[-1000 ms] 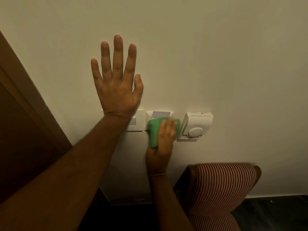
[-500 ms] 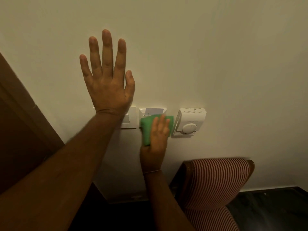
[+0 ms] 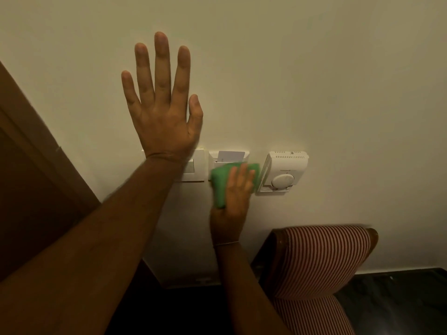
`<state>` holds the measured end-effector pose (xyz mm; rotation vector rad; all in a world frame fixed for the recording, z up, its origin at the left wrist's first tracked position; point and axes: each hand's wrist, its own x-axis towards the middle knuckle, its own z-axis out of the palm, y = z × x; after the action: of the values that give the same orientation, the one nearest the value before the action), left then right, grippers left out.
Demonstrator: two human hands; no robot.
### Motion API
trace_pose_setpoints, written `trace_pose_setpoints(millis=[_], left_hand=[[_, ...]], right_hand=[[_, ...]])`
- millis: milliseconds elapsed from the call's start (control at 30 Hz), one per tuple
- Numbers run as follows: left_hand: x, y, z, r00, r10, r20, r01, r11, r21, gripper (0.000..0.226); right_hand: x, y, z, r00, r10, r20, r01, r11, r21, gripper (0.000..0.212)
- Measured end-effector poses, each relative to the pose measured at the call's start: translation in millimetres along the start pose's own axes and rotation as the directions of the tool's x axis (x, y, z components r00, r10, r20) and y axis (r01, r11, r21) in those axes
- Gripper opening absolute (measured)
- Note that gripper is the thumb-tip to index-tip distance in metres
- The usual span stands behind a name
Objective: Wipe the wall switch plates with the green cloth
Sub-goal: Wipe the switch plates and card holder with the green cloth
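My left hand [image 3: 162, 110] lies flat on the cream wall, fingers spread, its wrist covering the top of the left switch plate [image 3: 193, 168]. My right hand [image 3: 233, 197] presses the folded green cloth [image 3: 221, 183] against the lower part of the middle plate, a key-card holder [image 3: 228, 157] with a white card in its slot. The cloth hides most of that plate. A white thermostat with a round dial [image 3: 281, 174] hangs just right of the cloth.
A brown wooden door frame [image 3: 36, 151] runs diagonally down the left. Below the thermostat stands a chair [image 3: 319, 259] with red and white striped upholstery, close to my right forearm. Dark floor [image 3: 399, 301] shows at the bottom right.
The cloth stays on the middle plate with only small shifts under my right hand. My left hand stays flat on the wall; the camera view moved slightly.
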<state>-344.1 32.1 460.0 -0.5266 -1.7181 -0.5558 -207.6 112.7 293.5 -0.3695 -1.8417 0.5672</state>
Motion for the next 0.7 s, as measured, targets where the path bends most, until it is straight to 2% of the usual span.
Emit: trace_pose_setpoints(millis=[67,167,233,300,333,400,567,700], left_hand=[[1,0,-1,1.0,0.005,0.004,-0.005,1.0,0.019,0.073],[-1,-1,0,1.0,0.005,0.014,-0.005,1.0,0.016,0.073],[-3,-4,1,1.0,0.008,0.008,-0.008,1.0,0.007,0.073],[-1,-4,2,1.0,0.014,0.002,-0.014,1.0,0.016,0.074],[1,-4,2,1.0,0.01,0.008,-0.011,1.0,0.023,0.074],[0,-3,2,1.0,0.006,0.023,-0.007,1.0,0.023,0.074],[-2,0,-11,0.992,0.006,0.127,-0.009,1.0,0.017,0.072],[-1,6,-29,0.967,-0.024,0.254,0.02,1.0,0.018,0.071]], right_hand=[[4,3,-2,0.994,0.104,-0.034,-0.102,0.993,0.064,0.091],[0,-22,8,0.99,0.141,-0.019,-0.139,0.987,0.081,0.086],[-10,-38,17,0.998,0.025,0.058,-0.028,0.998,0.053,0.083],[-19,-50,26,0.972,-0.145,0.182,0.139,0.989,0.048,0.077],[-21,-53,28,0.953,-0.186,0.24,0.177,0.982,0.058,0.074],[-20,-53,26,0.931,-0.178,0.319,0.169,0.984,0.056,0.071],[-17,-48,-3,0.88,-0.186,0.438,0.177,0.982,0.063,0.09],[-10,-34,-42,0.879,-0.154,0.452,0.144,0.988,0.057,0.109]])
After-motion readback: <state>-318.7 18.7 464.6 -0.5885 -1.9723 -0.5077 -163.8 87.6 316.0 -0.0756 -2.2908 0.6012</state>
